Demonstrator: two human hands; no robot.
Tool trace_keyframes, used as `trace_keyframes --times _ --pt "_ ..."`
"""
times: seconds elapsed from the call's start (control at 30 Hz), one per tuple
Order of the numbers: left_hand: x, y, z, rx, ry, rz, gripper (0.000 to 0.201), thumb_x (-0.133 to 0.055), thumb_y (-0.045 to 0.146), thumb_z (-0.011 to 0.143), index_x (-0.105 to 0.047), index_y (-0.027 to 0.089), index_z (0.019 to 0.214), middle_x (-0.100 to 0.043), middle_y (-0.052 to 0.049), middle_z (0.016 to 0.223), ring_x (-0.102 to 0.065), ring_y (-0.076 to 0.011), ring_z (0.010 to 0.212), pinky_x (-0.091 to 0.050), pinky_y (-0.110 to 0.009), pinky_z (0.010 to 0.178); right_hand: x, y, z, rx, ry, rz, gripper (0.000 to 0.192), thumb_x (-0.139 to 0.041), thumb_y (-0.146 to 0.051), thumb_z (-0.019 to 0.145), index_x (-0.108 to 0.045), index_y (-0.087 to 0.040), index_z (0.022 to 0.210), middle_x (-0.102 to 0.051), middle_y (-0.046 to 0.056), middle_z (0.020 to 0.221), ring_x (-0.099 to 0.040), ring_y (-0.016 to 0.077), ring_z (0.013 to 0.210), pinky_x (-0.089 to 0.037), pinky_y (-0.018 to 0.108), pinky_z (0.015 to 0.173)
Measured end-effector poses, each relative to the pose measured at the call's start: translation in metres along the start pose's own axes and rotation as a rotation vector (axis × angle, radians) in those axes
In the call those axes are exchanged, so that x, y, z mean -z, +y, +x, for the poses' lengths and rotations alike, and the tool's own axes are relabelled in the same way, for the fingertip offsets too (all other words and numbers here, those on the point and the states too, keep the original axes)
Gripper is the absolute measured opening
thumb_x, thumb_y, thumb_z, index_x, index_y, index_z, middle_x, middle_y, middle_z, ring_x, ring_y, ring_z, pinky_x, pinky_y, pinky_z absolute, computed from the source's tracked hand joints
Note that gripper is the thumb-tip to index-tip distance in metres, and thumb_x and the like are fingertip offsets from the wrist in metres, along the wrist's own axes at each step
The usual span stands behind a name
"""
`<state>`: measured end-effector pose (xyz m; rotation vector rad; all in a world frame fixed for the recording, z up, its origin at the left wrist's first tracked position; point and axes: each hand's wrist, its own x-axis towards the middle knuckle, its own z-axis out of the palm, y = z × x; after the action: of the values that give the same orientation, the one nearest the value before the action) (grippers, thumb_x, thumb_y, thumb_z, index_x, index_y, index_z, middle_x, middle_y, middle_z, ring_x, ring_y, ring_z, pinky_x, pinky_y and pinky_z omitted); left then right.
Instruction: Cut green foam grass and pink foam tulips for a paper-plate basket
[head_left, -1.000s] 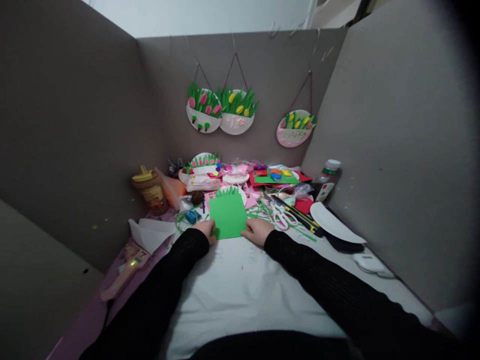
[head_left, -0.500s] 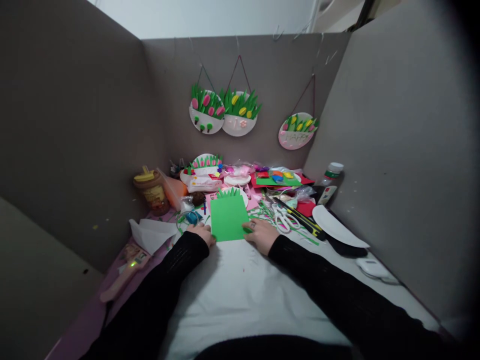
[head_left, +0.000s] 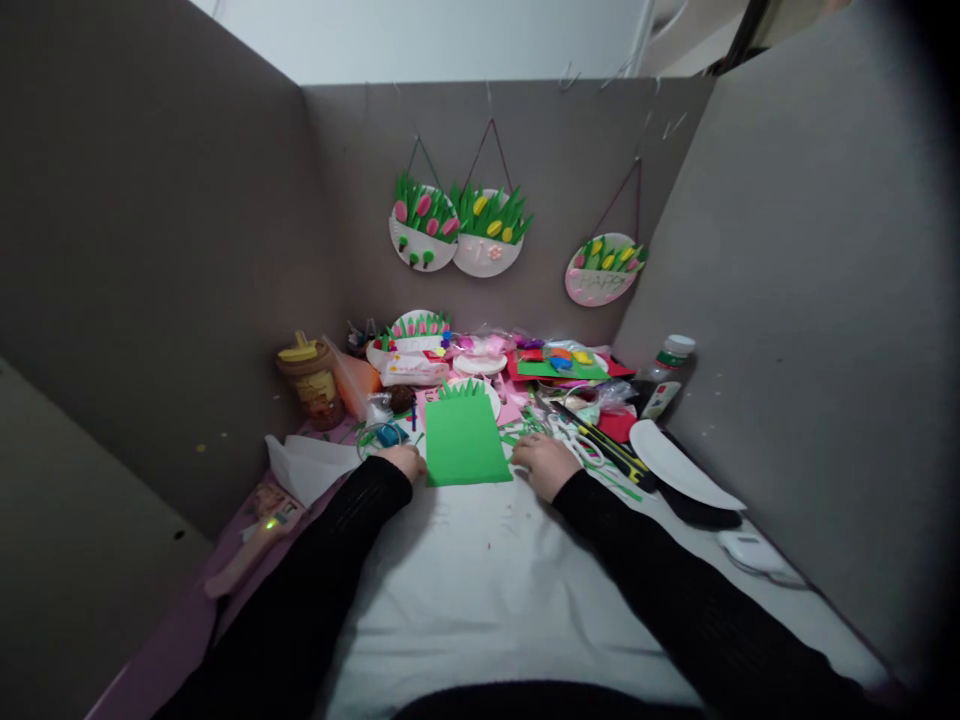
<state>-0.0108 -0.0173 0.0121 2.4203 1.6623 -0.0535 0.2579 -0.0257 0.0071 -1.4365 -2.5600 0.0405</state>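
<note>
Both of the person's hands are down on the worktop, one on each side of the green sheet (head_left: pixel 465 440). Taking that sheet as the clock's centre, with twelve toward the back panel, the left hand (head_left: pixel 403 461) rests at about half past eight, its fingers bent inward just beside the edge. The black sleeve (head_left: pixel 375 490) and the curl hide how far it is open, and I can't tell whether its tips touch the paper. The right hand (head_left: pixel 546 464) lies near half past three, fingers loosely bent and slightly spread, gripping nothing that I can see. Set opposite each other like that, they look placed to square or steady the sheet; it lies flat in front of the person, perhaps so both hands reach it equally.

The sheet itself is plain, bright green and roughly rectangular, with no marks that I can make out; its lower right corner pokes out a little. At twelve, just past its far edge, green paper blades (head_left: pixel 461 389) stand against a white plate (head_left: pixel 493 397).

Farther out, the white-handled scissors (head_left: pixel 589 450) lie at three, probably there for easy reach by the right hand, with a black-and-yellow cutter (head_left: pixel 634 468) beyond. A lidded cup (head_left: pixel 311 387) stands near half past nine. High at twelve, a tulip plate (head_left: pixel 487 255) hangs by a cord, likely for display.
</note>
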Motion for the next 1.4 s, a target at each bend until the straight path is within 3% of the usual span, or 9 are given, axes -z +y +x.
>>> trace_keyframes --times 0.07,0.17,0.33,0.63,0.93,1.13,1.23,1.4 --pt "-0.003 0.003 0.001 -0.022 0.008 0.026 0.026 -0.046 0.011 0.071 -0.065 0.02 0.086 -0.061 -0.006 0.094 -0.055 -0.0188 0.088 -0.041 -0.029 0.077 -0.008 0.0 0.0 0.015 0.081 0.122 0.02 -0.05 -0.01 0.072 -0.062 -0.017 0.086 -0.061 0.006 0.09 -0.049 0.0189 0.089 -0.036 0.032 0.077" --pt "-0.011 0.015 -0.001 -0.084 0.051 0.043 0.026 -0.045 0.018 0.075 -0.061 0.021 0.096 -0.06 -0.007 0.095 -0.056 -0.0191 0.087 -0.042 -0.029 0.076 -0.02 -0.008 0.0 0.078 0.098 0.23 0.015 -0.05 -0.013 0.074 -0.061 -0.017 0.083 -0.059 0.006 0.086 -0.048 0.0169 0.086 -0.036 0.03 0.077" --pt "-0.02 0.032 -0.003 -0.149 0.077 0.045 0.013 -0.05 0.021 0.072 -0.061 0.019 0.079 -0.06 -0.005 0.081 -0.056 -0.0176 0.079 -0.042 -0.027 0.071 -0.03 -0.023 0.002 0.059 0.097 0.238 0.005 -0.053 -0.016 0.074 -0.058 -0.016 0.071 -0.054 0.004 0.079 -0.045 0.0158 0.082 -0.034 0.028 0.075" --pt "-0.021 0.03 -0.003 -0.218 0.115 -0.062 0.017 -0.045 0.026 0.075 -0.059 0.017 0.071 -0.057 -0.004 0.074 -0.053 -0.0139 0.072 -0.04 -0.023 0.067 -0.031 -0.022 0.0 0.117 0.076 0.339 0.012 -0.049 -0.018 0.076 -0.059 -0.016 0.069 -0.055 0.003 0.071 -0.048 0.0134 0.073 -0.034 0.024 0.068" --pt "-0.018 0.035 -0.007 -0.16 0.064 -0.12 0.015 -0.053 0.022 0.066 -0.061 0.018 0.078 -0.058 -0.003 0.075 -0.053 -0.0134 0.068 -0.04 -0.022 0.062 -0.032 -0.025 0.0 0.054 0.058 0.305 0.004 -0.054 -0.016 0.071 -0.058 -0.017 0.071 -0.054 0.002 0.072 -0.048 0.0133 0.073 -0.035 0.023 0.067" --pt "-0.016 0.041 -0.009 -0.317 0.099 -0.08 0.018 -0.048 0.022 0.073 -0.064 0.02 0.08 -0.06 -0.005 0.079 -0.054 -0.016 0.081 -0.04 -0.025 0.076 -0.023 -0.024 -0.004 0.274 0.066 0.11 0.015 -0.05 -0.028 0.078 -0.061 -0.018 0.077 -0.057 0.005 0.077 -0.047 0.0162 0.078 -0.034 0.027 0.07" --pt "-0.018 0.046 -0.009 -0.29 0.115 -0.042 0.02 -0.046 0.026 0.075 -0.064 0.018 0.081 -0.06 -0.006 0.079 -0.055 -0.0169 0.079 -0.042 -0.026 0.073 -0.024 -0.026 -0.003 0.279 0.074 0.053 0.018 -0.046 -0.027 0.081 -0.061 -0.018 0.077 -0.057 0.005 0.077 -0.048 0.0159 0.077 -0.034 0.027 0.068" --pt "-0.017 0.05 -0.006 -0.178 0.116 -0.001 0.025 -0.039 0.022 0.078 -0.063 0.016 0.073 -0.061 -0.007 0.076 -0.057 -0.0172 0.076 -0.042 -0.026 0.069 -0.032 -0.028 0.004 0.141 0.07 0.177 0.017 -0.045 -0.02 0.079 -0.06 -0.016 0.074 -0.055 0.003 0.074 -0.049 0.0127 0.074 -0.033 0.023 0.067"
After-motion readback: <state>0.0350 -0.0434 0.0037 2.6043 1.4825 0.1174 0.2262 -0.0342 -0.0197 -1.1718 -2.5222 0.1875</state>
